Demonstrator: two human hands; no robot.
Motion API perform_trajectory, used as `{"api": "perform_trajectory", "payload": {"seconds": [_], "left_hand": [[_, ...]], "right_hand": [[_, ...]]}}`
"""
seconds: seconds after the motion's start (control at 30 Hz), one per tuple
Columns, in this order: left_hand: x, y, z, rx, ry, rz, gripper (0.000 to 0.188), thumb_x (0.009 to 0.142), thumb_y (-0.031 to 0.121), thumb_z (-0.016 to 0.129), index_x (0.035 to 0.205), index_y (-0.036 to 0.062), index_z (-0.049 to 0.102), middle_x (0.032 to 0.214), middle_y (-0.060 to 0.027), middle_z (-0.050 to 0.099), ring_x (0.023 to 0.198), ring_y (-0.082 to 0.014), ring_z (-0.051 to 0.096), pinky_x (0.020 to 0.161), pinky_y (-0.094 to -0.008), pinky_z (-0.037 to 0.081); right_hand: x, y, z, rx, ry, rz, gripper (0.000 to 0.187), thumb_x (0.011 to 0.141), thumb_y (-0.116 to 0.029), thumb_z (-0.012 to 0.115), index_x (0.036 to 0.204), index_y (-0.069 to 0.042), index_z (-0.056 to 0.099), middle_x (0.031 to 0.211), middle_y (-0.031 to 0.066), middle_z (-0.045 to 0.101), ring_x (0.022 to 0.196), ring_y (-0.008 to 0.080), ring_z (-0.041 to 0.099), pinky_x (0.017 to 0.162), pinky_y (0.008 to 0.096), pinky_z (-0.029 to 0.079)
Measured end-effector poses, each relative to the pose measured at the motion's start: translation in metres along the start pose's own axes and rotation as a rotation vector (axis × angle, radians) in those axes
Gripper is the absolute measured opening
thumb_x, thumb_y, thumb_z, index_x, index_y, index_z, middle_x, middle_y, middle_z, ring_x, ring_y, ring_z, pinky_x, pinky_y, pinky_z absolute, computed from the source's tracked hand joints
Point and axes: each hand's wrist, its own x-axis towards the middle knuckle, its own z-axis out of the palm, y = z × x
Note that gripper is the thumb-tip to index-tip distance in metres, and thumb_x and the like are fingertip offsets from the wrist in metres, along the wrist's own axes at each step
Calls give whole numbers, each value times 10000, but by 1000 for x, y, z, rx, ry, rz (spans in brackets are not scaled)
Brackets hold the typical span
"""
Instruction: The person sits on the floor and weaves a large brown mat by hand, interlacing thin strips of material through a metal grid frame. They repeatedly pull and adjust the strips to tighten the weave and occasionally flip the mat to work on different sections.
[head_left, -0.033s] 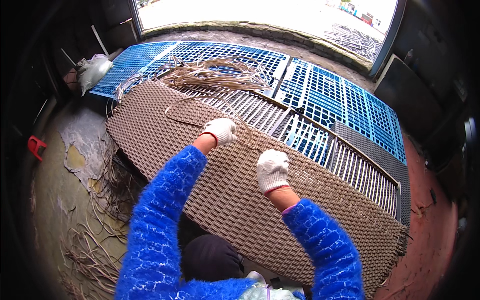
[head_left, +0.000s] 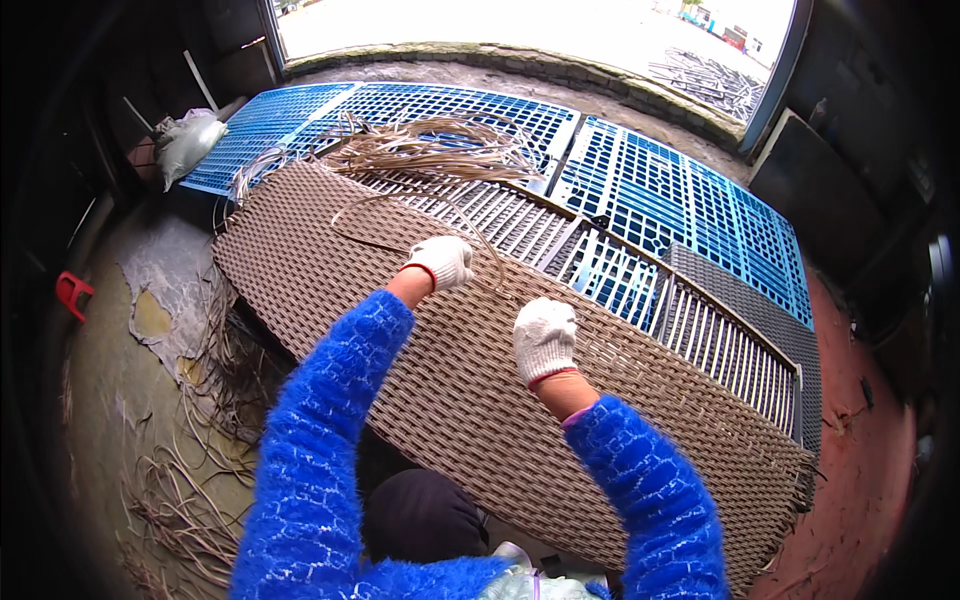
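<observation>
A long panel woven from flat brown wicker strips (head_left: pixel 450 375) lies slantwise before me. Over its far half loops a loose wicker strip (head_left: pixel 384 196), one end of which runs to my left hand (head_left: pixel 440 263). That hand, in a white knit glove, is closed on the strip just above the weave. The other side of the loop comes down to the panel between my hands. My right hand (head_left: pixel 546 340), gloved alike, is closed in a fist over the weave near the panel's far edge. Whatever its fingers hold is hidden.
Blue plastic grid pallets (head_left: pixel 400 101) carry the work, along with a slatted metal frame (head_left: pixel 725 340) and a bundle of loose strips (head_left: pixel 430 146). A dark woven piece (head_left: pixel 735 285) lies at the right. Offcuts (head_left: pixel 185 500) and a red stool (head_left: pixel 72 294) are on the left floor.
</observation>
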Motion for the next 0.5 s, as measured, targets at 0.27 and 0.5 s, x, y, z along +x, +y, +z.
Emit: {"api": "perform_trajectory", "payload": {"seconds": [0.27,0.5], "left_hand": [[-2,17,2,-35,2,87,215,851,339,735,936,143,758,894,-95,755,863,-287,719,795,-394,568],[-4,23,-12,42,112,94,202,839,314,722,877,119,757,859,-117,739,797,-297,719,752,-402,572]], "right_hand": [[-13,46,5,196,84,-77,132,903,-162,570,878,-86,674,833,117,686,777,303,711,679,433,551],[-8,36,2,155,19,-18,152,882,-141,583,864,-80,721,818,140,710,741,303,720,656,424,561]]}}
